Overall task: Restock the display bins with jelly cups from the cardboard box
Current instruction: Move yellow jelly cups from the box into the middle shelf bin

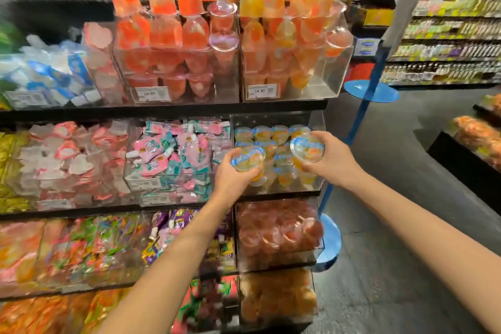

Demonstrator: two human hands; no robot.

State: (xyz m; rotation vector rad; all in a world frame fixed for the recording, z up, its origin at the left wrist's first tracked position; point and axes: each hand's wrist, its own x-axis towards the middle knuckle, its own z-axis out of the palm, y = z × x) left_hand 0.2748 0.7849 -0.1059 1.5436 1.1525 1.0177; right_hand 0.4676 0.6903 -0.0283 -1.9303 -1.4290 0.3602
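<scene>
Mid-restock: left hand [235, 174] and right hand [331, 158] each grasp a jelly cup [248, 159], next they go into the clear bin [315, 119] just ahead.

The display bins [317, 122] are clear, glossy plastic. The jelly cups [273, 135] inside are transparent plastic with shiny printed film lids. The shelf edges [162, 110] look matt black. The floor [393, 225] is dull, slightly rough grey.
</scene>
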